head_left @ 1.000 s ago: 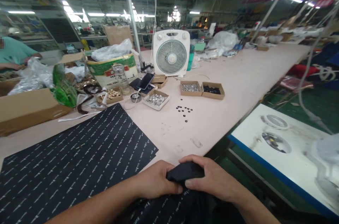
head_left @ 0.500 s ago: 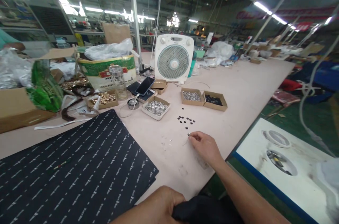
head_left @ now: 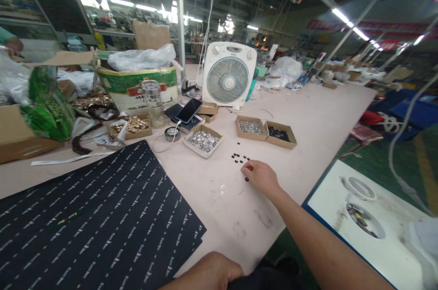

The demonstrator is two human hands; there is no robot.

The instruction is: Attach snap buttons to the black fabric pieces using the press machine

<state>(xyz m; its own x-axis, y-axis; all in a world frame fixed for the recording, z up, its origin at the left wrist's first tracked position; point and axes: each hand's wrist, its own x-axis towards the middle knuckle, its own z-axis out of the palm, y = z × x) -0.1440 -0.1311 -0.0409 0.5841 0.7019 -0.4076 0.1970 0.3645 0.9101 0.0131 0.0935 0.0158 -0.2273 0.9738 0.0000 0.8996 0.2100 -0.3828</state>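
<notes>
Black and glossy, several small round discs (head_left: 236, 161) lie loosely scattered on the pale pinkish worktop (head_left: 308, 112), most of them just beyond the right hand (head_left: 262, 178). Its thumb and fingertips are pinched together just above the worktop among them — whether a disc sits between them I cannot tell. One lone black disc (head_left: 247, 179) lies right beside those fingers, on the near side. At the bottom edge, the left hand (head_left: 217, 269) is closed on a bunch of dark black cloth (head_left: 267, 279), partly cut off by the frame.

A few tiny silvery rings (head_left: 222, 186) lie left of the right hand. Beyond them stands a shallow pale cardboard tray (head_left: 196, 150) of silver metal pieces; further right, two brown cardboard boxes (head_left: 251, 135) sit side by side, one with silvery pieces, the other with black ones. A flat black sheet with white lettering (head_left: 112, 217) covers the near left — a slim green object (head_left: 70, 217) on top. Farther back are a dark smartphone (head_left: 189, 110), a clear glass jar (head_left: 153, 102) and a white box fan (head_left: 228, 75).
</notes>
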